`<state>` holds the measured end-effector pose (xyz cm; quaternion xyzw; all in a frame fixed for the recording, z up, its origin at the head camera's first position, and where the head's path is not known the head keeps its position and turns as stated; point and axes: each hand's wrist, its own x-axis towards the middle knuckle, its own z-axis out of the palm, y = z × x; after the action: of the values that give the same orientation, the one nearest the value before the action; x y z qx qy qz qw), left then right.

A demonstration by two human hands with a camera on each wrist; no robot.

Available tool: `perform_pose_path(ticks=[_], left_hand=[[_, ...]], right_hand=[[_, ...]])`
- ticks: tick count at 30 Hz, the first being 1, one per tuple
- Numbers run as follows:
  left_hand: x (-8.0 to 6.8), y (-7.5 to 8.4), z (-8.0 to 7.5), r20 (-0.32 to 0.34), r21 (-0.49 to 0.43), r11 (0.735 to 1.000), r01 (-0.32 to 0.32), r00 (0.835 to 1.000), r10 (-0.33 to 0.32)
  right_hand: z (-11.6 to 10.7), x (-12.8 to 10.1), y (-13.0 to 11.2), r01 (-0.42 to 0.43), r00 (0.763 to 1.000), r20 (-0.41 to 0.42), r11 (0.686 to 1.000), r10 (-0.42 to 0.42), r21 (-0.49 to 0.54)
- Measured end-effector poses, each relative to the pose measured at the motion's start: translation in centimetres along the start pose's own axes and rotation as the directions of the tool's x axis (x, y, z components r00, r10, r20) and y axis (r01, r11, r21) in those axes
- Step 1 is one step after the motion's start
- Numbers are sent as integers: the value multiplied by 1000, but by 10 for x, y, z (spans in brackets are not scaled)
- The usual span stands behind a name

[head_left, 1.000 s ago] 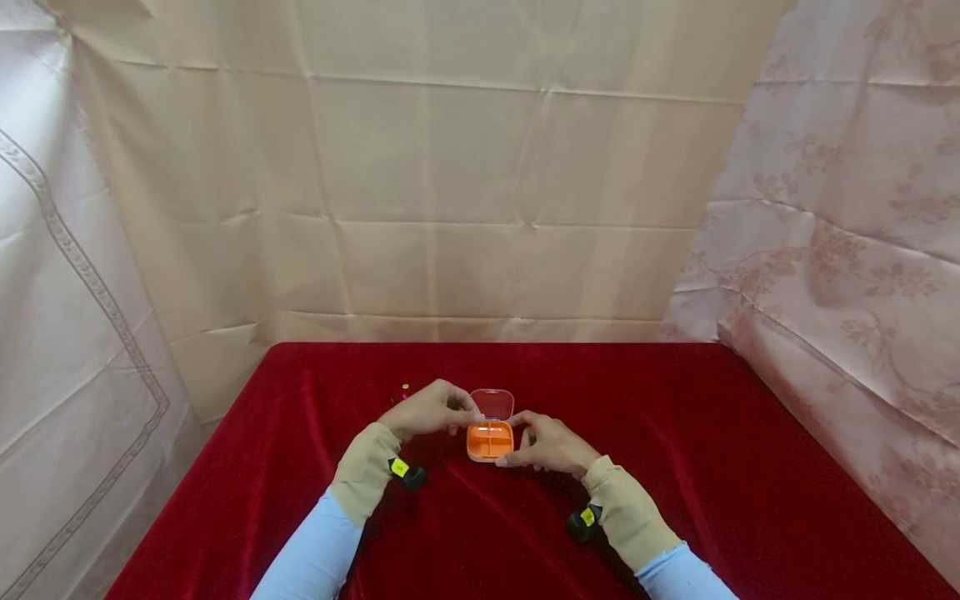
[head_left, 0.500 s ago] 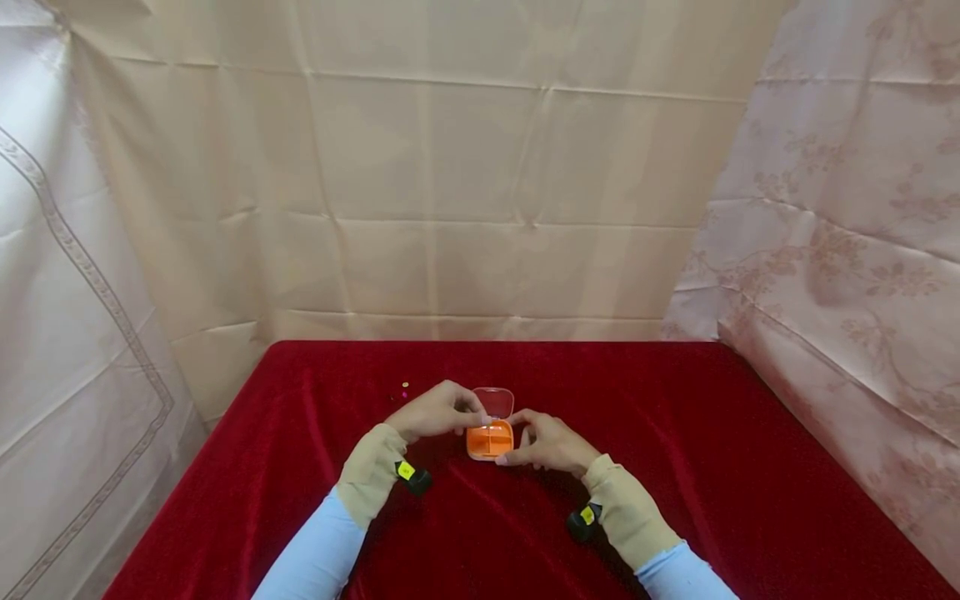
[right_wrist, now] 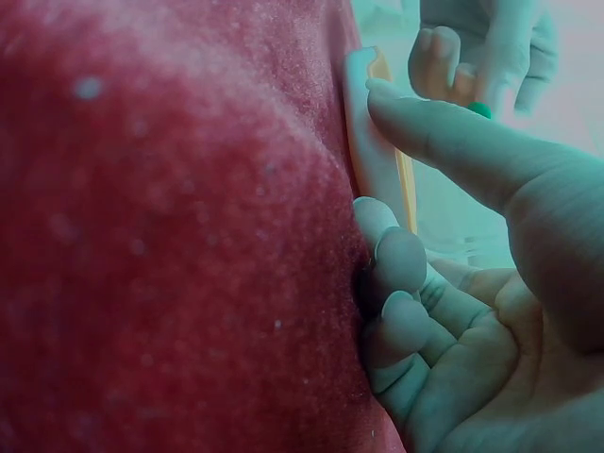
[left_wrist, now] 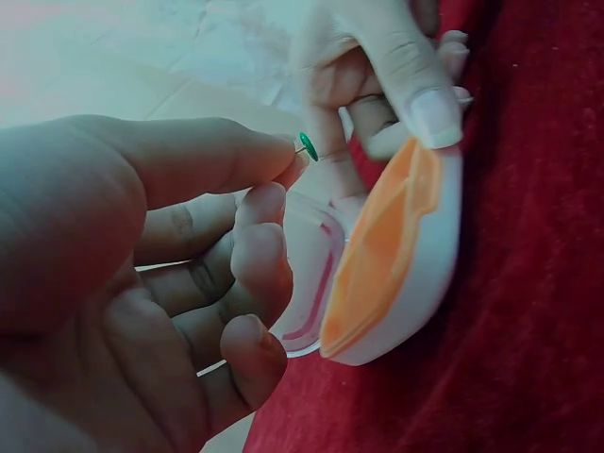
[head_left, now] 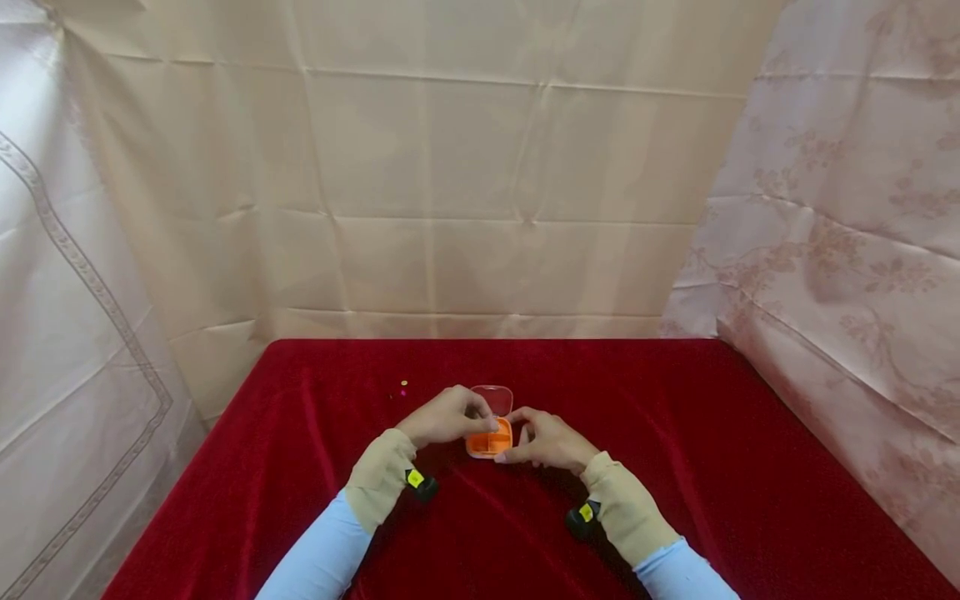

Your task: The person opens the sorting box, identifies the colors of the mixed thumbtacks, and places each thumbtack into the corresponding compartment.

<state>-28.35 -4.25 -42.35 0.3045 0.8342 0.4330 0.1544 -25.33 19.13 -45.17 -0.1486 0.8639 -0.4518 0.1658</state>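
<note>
My left hand (head_left: 448,415) pinches a green thumbtack (left_wrist: 309,147) by its pin between thumb and forefinger, above the box. The tack's green head also shows in the right wrist view. Below it, an orange pill box (head_left: 498,445) with a white outer shell and dividers sits on the red cloth. Its clear lid (head_left: 492,399) stands swung back behind it. My right hand (head_left: 551,443) grips the box at its right side, thumb at the near edge and forefinger at the far one. Part of the inside is hidden by the left fingers.
Beyond the left hand lie a yellow tack (head_left: 404,383), a magenta tack (head_left: 403,392) and a tiny dark thing, too small to tell. Red velvet cloth (head_left: 637,400) covers the table. Beige sheeting (head_left: 480,167) hangs behind, with pale patterned sheets on both sides.
The left hand has moved to the right and slightly nearer, so its fingertips now stand over the box. My right hand keeps its hold on the box.
</note>
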Motion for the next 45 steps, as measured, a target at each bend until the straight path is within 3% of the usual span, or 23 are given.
perform_pose_path(ticks=[22, 36, 41, 45], left_hand=[[8, 0, 21, 1, 225, 970, -96, 995, 98], [7, -1, 27, -3, 274, 957, -93, 995, 97], [5, 1, 16, 6, 247, 965, -93, 996, 94], [-4, -5, -15, -20, 177, 981, -76, 997, 80]], right_hand=[[0, -1, -1, -12, 1000, -8, 1000, 12, -5], [0, -2, -2, 5, 1000, 2, 1000, -5, -9], [-1, -1, -1, 6, 1000, 2, 1000, -6, -4], [0, 0, -1, 1, 1000, -7, 1000, -1, -16]])
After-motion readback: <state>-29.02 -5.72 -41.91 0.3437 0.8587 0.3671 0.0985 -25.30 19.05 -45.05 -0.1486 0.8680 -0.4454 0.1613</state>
